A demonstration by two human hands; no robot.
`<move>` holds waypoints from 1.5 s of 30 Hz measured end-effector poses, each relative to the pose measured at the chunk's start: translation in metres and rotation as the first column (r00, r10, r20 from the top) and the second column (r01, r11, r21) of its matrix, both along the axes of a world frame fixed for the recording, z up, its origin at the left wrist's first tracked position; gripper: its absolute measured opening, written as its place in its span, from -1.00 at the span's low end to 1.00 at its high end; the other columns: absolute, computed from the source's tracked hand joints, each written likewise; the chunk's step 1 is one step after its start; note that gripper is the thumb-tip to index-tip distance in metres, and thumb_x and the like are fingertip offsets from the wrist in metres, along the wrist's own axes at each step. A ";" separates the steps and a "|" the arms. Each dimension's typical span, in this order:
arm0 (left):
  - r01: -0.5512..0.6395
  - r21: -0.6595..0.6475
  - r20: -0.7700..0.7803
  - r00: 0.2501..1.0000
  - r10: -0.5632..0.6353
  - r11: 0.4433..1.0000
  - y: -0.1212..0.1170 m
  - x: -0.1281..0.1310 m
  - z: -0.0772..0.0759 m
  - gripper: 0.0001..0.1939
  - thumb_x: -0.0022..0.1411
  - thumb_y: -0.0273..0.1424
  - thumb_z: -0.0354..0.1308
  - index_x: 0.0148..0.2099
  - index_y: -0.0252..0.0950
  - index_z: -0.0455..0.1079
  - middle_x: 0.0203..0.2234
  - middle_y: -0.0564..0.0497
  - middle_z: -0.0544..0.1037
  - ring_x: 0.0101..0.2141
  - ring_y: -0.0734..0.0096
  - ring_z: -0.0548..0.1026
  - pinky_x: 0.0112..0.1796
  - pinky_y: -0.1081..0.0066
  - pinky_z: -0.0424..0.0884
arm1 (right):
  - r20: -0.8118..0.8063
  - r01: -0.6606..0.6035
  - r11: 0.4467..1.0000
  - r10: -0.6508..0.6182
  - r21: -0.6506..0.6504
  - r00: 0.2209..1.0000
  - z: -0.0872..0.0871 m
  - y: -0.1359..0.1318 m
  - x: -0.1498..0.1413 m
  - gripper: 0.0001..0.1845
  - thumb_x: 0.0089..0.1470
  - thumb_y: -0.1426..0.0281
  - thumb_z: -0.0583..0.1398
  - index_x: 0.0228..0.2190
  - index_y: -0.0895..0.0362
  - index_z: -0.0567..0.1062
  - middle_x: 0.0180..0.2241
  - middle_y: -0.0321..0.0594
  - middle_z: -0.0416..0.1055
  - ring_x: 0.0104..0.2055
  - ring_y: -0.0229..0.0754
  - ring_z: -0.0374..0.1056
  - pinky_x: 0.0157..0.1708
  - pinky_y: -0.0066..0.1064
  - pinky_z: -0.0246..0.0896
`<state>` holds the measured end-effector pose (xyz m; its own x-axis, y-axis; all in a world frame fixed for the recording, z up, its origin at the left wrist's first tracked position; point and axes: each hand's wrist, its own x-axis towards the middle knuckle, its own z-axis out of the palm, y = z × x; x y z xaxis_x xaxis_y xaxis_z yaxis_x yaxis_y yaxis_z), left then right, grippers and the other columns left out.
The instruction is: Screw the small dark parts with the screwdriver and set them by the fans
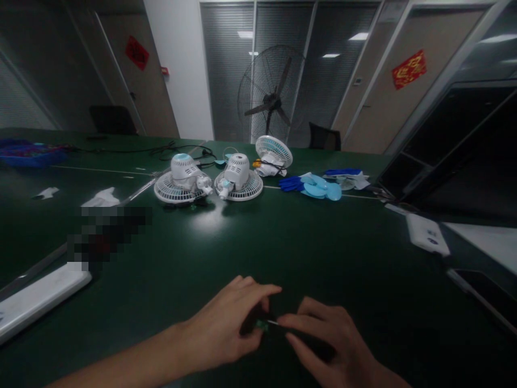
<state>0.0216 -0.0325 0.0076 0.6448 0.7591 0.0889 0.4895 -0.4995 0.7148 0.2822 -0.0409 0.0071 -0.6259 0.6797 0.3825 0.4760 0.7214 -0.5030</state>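
Near the table's front edge, my left hand [228,323] is curled, with its thumb and fingers around a small greenish piece [262,325]. Its index finger stretches out to the right. Most of that piece is hidden by the fingers and the dim light. A screwdriver [313,345] with a dark handle and thin metal shaft is gripped in my right hand [337,337]. The shaft points left, its tip at the small piece; whether they touch I cannot tell.
White fan heads [183,186] stand across the green table [250,242], with light-blue fan blades [321,187] and blue gloves [291,184] beside them. At left lies a white bar-shaped object [44,299]; at right, a white device [427,234] and a dark phone-like slab [487,293]. A blue tray [34,157] sits far left.
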 end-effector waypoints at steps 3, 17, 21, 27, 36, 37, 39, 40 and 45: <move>0.012 0.035 -0.014 1.000 -0.012 0.999 -0.001 0.000 0.001 -0.14 0.11 -0.53 0.24 0.42 -0.03 0.12 0.03 -0.03 0.52 -0.02 0.13 0.45 0.06 0.11 0.34 | -0.005 0.012 1.000 -0.012 0.016 1.000 -0.001 -0.002 0.003 -0.68 0.24 0.48 0.18 -0.03 0.00 0.61 -0.33 -0.24 0.55 -0.40 -0.25 0.50 -0.42 -0.45 0.32; 0.035 0.162 -0.107 0.994 -0.017 0.986 0.026 -0.028 0.005 -0.58 0.47 -0.37 0.15 0.32 -0.10 0.33 0.04 -0.06 0.54 0.05 0.19 0.47 0.12 0.16 0.37 | -0.098 0.096 0.991 -0.105 -0.093 0.990 0.001 0.004 0.007 -0.74 0.35 0.41 0.19 0.00 0.02 0.61 -0.31 -0.26 0.53 -0.35 -0.25 0.49 -0.36 -0.42 0.32; -0.141 0.304 -0.164 0.967 0.197 0.942 0.070 -0.086 0.002 -0.70 0.53 -0.25 0.06 0.18 -0.16 0.47 0.03 -0.09 0.56 0.02 0.18 0.51 0.06 0.18 0.44 | -0.181 0.067 0.982 -0.099 -0.175 0.979 0.006 0.008 0.008 -0.76 0.36 0.39 0.20 -0.01 0.02 0.62 -0.31 -0.26 0.52 -0.37 -0.26 0.46 -0.41 -0.44 0.31; -0.437 0.490 -0.246 0.761 0.601 0.754 0.113 -0.179 -0.012 -0.60 0.46 -0.06 0.07 0.11 -0.16 0.54 -0.01 -0.12 0.65 -0.03 0.00 0.58 0.04 0.10 0.44 | -0.218 0.040 0.976 -0.087 -0.213 0.972 0.004 0.009 0.009 -0.74 0.37 0.38 0.21 0.02 0.01 0.62 -0.28 -0.22 0.53 -0.34 -0.23 0.46 -0.39 -0.41 0.34; -0.648 0.442 0.023 0.699 0.715 0.620 0.117 -0.196 -0.019 -0.59 0.37 -0.04 0.16 0.01 -0.20 0.59 0.05 -0.07 0.65 -0.16 0.13 0.65 -0.08 0.24 0.53 | -0.237 0.034 0.974 -0.088 -0.222 0.967 0.005 0.009 0.008 -0.74 0.35 0.39 0.22 0.02 0.03 0.62 -0.29 -0.24 0.53 -0.37 -0.25 0.43 -0.43 -0.43 0.30; -0.675 0.436 0.035 0.674 0.738 0.595 0.117 -0.196 -0.019 -0.59 0.36 -0.04 0.16 0.02 -0.20 0.59 0.00 -0.06 0.68 -0.20 0.14 0.65 -0.09 0.24 0.53 | -0.241 0.031 0.975 -0.086 -0.222 0.967 0.005 0.009 0.008 -0.74 0.35 0.39 0.23 0.02 0.03 0.62 -0.29 -0.24 0.53 -0.37 -0.26 0.43 -0.43 -0.43 0.30; -0.709 0.424 0.048 0.640 0.767 0.564 0.117 -0.197 -0.019 -0.58 0.36 -0.04 0.16 0.02 -0.21 0.60 -0.09 -0.06 0.70 -0.21 0.14 0.66 -0.10 0.26 0.53 | -0.246 0.027 0.975 -0.083 -0.222 0.966 0.005 0.009 0.008 -0.74 0.35 0.39 0.23 0.02 0.03 0.62 -0.28 -0.24 0.53 -0.36 -0.25 0.44 -0.41 -0.43 0.31; -0.714 0.416 0.047 0.636 0.770 0.564 0.117 -0.198 -0.019 -0.58 0.36 -0.05 0.16 0.02 -0.22 0.60 -0.11 -0.06 0.71 -0.20 0.13 0.66 -0.10 0.27 0.53 | -0.245 0.027 0.974 -0.083 -0.225 0.966 0.005 0.009 0.008 -0.75 0.36 0.38 0.22 0.02 0.03 0.62 -0.28 -0.23 0.53 -0.36 -0.25 0.44 -0.40 -0.43 0.31; -0.677 0.452 -0.036 0.637 0.770 0.581 0.118 -0.199 -0.021 -0.62 0.36 -0.09 0.15 0.03 -0.19 0.59 -0.08 -0.06 0.70 -0.17 0.10 0.66 -0.11 0.27 0.52 | -0.224 0.024 0.968 -0.082 -0.249 0.971 0.005 0.009 0.009 -0.74 0.37 0.35 0.21 0.02 0.04 0.62 -0.26 -0.21 0.54 -0.35 -0.24 0.44 -0.41 -0.43 0.33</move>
